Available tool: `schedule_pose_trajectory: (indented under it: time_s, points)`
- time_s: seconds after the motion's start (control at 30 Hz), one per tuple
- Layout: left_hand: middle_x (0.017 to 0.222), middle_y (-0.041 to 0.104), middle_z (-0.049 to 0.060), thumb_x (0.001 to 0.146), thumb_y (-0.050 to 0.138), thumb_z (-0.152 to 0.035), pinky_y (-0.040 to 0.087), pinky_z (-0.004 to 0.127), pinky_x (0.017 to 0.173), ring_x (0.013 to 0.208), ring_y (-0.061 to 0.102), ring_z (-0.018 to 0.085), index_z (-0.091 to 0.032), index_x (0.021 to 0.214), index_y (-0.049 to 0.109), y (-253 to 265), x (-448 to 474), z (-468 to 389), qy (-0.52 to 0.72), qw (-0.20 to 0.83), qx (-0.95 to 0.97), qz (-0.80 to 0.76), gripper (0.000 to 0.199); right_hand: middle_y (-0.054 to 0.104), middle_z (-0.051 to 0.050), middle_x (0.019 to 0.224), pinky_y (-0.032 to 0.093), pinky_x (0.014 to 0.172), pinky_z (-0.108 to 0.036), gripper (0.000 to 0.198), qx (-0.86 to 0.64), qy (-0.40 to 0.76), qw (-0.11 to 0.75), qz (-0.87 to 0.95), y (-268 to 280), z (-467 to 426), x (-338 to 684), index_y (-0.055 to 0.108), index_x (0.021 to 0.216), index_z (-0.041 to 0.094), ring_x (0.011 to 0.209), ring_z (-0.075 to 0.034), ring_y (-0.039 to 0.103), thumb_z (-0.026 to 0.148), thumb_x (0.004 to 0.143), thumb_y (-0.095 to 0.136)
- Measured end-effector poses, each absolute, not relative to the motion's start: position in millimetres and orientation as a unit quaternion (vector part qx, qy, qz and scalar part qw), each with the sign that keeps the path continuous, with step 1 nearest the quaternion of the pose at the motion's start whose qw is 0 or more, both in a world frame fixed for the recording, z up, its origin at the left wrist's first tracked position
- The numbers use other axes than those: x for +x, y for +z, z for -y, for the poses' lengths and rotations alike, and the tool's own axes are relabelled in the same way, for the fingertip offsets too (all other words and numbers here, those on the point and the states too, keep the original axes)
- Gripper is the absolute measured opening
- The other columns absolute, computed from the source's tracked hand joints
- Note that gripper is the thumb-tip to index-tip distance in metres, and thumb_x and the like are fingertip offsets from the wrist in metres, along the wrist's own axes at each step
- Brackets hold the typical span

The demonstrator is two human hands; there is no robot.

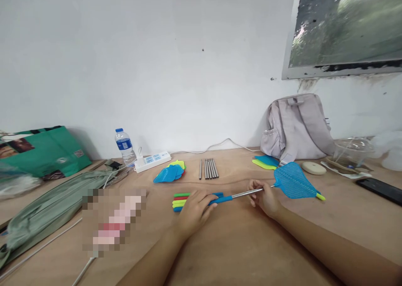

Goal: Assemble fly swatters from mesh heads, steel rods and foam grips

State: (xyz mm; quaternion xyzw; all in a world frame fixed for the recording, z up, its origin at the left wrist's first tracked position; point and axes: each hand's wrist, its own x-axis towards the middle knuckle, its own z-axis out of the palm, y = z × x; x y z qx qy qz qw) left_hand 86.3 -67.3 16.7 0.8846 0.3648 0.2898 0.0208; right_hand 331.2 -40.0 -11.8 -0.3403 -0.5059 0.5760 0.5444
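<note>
"Between the two hands, just in front of the person, what lies there?"

"A fly swatter (243, 194), slanting across the table (238, 252). Its blue handle (224, 199) is at the left hand (195, 208), its bare metal rod spans the gap, and its blue mesh head (295, 180) sits beyond the right hand (265, 198)."

"Are both hands gripping it?"

"Yes. The left has its fingers curled over the handle's end; the right pinches the rod close to the head. I can't tell how firmly."

"And what's beside the left hand?"

"Loose handles (179, 201) in green, red, yellow and blue, side by side and partly hidden by that hand. Farther back, a row of metal tubes (211, 168) lies near a pile of mesh heads (169, 174), mostly blue on top."

"Anything near the right?"

"Behind it, a blue piece and a yellow one (264, 164) lie by the backpack (295, 127). A yellow-green tip (320, 197) shows at the swatter head's outer edge; whatever it belongs to is hidden."
</note>
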Motion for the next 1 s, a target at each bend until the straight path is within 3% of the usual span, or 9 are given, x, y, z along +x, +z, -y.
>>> schedule_pose_trajectory:
  time_s: [0.27, 0.6, 0.83, 1.0]
  points:
    - [0.093, 0.062, 0.005, 0.088, 0.032, -0.031, 0.042, 0.027, 0.071, 0.083, 0.057, 0.017, -0.021, 0.099, 0.052, 13, 95, 79, 0.253, 0.082, 0.887, -0.377, 0.025, 0.025, 0.007, 0.039, 0.023, 0.031, -0.021, 0.034, -0.35, 0.584, 0.497, 0.538, -16, 45, 315, 0.03, 0.049, 0.023, 0.032, -0.008, 0.024, 0.049, 0.07, 0.03]
    - [0.079, 0.059, 0.004, 0.088, 0.028, -0.038, 0.039, 0.025, 0.058, 0.067, 0.056, 0.018, -0.021, 0.087, 0.051, 6, 99, 92, 0.206, 0.052, 0.889, -0.405, 0.028, 0.029, 0.008, 0.035, 0.013, 0.031, -0.02, 0.03, -0.372, 0.613, 0.406, 0.567, -17, 64, 305, 0.03, 0.054, 0.022, 0.029, -0.006, 0.017, 0.044, 0.074, 0.025]
    - [0.081, 0.06, 0.004, 0.089, 0.027, -0.036, 0.039, 0.025, 0.059, 0.069, 0.056, 0.017, -0.021, 0.088, 0.05, 15, 93, 89, 0.21, 0.046, 0.901, -0.377, 0.028, 0.031, 0.007, 0.036, 0.013, 0.032, -0.02, 0.032, -0.381, 0.609, 0.38, 0.583, -7, 74, 297, 0.03, 0.054, 0.022, 0.031, -0.007, 0.021, 0.047, 0.074, 0.024]
    - [0.092, 0.063, 0.006, 0.089, 0.031, -0.029, 0.039, 0.032, 0.074, 0.082, 0.057, 0.021, -0.022, 0.1, 0.053, 21, 102, 91, 0.187, -0.01, 0.913, -0.364, 0.026, 0.031, 0.006, 0.038, 0.02, 0.032, -0.019, 0.031, -0.44, 0.533, 0.384, 0.612, -1, 76, 287, 0.031, 0.05, 0.022, 0.034, -0.007, 0.027, 0.042, 0.073, 0.027]
